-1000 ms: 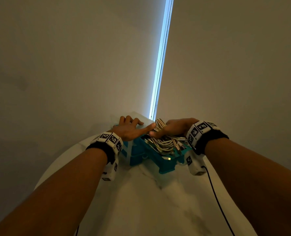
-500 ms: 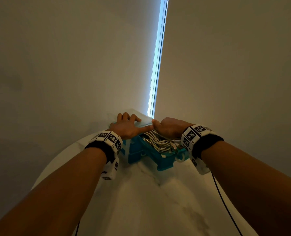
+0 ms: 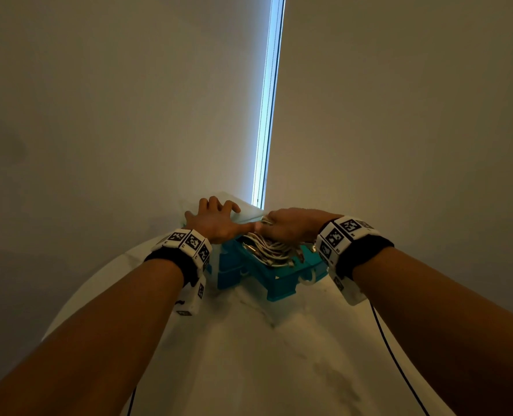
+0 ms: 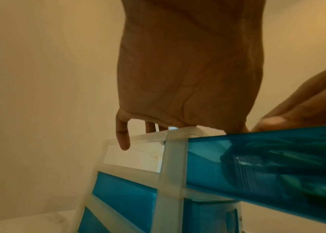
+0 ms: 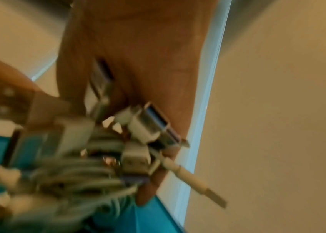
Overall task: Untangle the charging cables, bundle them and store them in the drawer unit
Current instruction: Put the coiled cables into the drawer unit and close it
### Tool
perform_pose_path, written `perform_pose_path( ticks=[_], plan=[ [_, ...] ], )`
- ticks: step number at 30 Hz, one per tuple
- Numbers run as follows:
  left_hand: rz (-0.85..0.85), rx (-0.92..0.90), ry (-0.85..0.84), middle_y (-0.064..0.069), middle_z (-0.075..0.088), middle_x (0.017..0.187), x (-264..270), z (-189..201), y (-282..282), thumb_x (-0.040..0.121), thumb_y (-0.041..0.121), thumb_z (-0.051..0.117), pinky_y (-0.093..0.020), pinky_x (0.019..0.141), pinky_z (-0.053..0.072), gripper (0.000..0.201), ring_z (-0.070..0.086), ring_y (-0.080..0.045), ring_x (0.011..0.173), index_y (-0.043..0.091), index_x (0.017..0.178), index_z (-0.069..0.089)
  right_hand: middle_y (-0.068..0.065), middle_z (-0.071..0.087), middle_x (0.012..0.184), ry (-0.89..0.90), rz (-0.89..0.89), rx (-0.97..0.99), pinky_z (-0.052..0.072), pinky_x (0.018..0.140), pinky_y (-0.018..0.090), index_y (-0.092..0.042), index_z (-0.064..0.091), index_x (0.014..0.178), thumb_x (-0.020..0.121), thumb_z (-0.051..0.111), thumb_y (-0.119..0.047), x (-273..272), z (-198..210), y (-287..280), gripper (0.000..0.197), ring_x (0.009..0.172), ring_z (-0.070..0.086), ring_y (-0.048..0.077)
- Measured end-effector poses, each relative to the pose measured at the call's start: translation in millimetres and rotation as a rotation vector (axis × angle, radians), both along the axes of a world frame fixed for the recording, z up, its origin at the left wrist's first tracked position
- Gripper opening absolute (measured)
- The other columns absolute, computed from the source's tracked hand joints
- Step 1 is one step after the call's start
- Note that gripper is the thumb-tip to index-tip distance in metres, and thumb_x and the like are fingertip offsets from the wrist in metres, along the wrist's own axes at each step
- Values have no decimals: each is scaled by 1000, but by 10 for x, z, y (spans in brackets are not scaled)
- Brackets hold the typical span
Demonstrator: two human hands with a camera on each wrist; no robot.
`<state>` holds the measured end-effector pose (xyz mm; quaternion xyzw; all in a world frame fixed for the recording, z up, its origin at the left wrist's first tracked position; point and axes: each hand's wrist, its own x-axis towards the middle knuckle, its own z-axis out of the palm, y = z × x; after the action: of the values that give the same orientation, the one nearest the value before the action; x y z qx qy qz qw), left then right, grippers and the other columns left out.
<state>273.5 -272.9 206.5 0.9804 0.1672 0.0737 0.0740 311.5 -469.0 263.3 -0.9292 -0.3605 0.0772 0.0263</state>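
Judging from how things lie, the task is near its end: the charging cables [image 3: 268, 249] are gathered into one white bundle and are being pressed down into the open top drawer [image 3: 279, 280] of the drawer unit [image 3: 229, 273], which stands on the white surface [image 3: 249, 355]. The bundle is gripped by the right hand [image 3: 291, 225], fingers curled over it directly above the drawer; several plugs are seen sticking out in the right wrist view. The unit's top is steadied by the left hand [image 3: 216, 219], laid flat with fingers spread and relaxed, nothing clasped. One cable loop hangs over the drawer's right edge. Left to do: the loop tucked in, the bundle released, the drawer slid shut.
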Motion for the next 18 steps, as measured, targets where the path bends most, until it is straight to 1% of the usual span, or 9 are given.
perform_pose_path(
  ticks=[2, 4, 5, 8, 10, 13, 14, 16, 18],
  plan=[
    [1, 29, 31, -11, 13, 173, -4, 13, 7, 77, 99, 35, -70, 122, 14, 106, 12, -39, 158, 42, 165, 21, 16, 58, 150, 70, 20, -72, 46, 103, 38, -12, 42, 159, 116, 31, -47, -75, 32, -17, 56, 128, 60, 28],
    [-5, 56, 59, -10, 11, 174, 3, 20, 24, 78, 100, 32, -69, 123, 12, 106, 10, -38, 158, 43, 167, 18, 19, 51, 158, 103, 26, -90, 45, 111, 42, -13, 30, 165, 117, 31, -41, -80, -9, -37, 56, 135, 55, 30],
    [-11, 70, 62, -9, 11, 174, 12, 15, 31, 79, 100, 31, -68, 123, 13, 105, 11, -38, 158, 43, 167, 18, 21, 48, 160, 85, 29, -96, 44, 114, 45, -14, 27, 166, 116, 31, -40, -66, -40, -44, 56, 138, 54, 32],
    [-41, 69, 38, -7, 13, 175, 34, -10, 65, 83, 96, 32, -65, 125, 11, 100, 12, -36, 159, 43, 166, 20, 21, 43, 157, -19, 49, -98, 40, 113, 47, -15, 34, 163, 117, 28, -38, -21, -115, -55, 52, 134, 50, 32],
    [-59, 30, 33, -6, 10, 177, 46, -37, 92, 84, 95, 29, -64, 126, 9, 99, 11, -36, 161, 41, 167, 19, 21, 42, 154, -46, 48, -103, 37, 115, 49, -13, 45, 155, 117, 28, -36, 7, -164, -61, 47, 125, 47, 28],
    [-83, 20, 58, -5, 7, 178, 97, -36, 117, 86, 93, 19, -65, 128, 10, 99, 9, -37, 162, 38, 168, 15, 23, 47, 150, -90, 26, -71, 44, 111, 53, -8, 55, 145, 115, 37, -36, 76, -231, -26, 45, 126, 52, 38],
    [-90, 23, 76, -5, 6, 178, 109, -26, 118, 84, 96, 18, -66, 128, 10, 103, 8, -37, 162, 38, 168, 13, 23, 48, 148, -91, 25, -87, 46, 108, 50, -9, 56, 145, 115, 36, -36, 98, -240, 1, 45, 122, 53, 35],
    [-107, 20, 115, -4, 4, 178, 103, -5, 123, 72, 103, 18, -66, 127, 8, 117, 6, -39, 162, 38, 169, 10, 17, 50, 140, -101, 51, -114, 48, 97, 43, -14, 57, 144, 115, 34, -39, 132, -232, 64, 45, 108, 52, 25],
    [-123, 10, 135, -4, 3, 178, 82, 7, 143, 68, 103, 23, -65, 127, 8, 121, 6, -39, 162, 39, 169, 7, 10, 52, 127, -118, 61, -37, 52, 88, 37, -12, 64, 131, 112, 44, -42, 154, -201, 106, 41, 97, 57, 21]
  ],
)
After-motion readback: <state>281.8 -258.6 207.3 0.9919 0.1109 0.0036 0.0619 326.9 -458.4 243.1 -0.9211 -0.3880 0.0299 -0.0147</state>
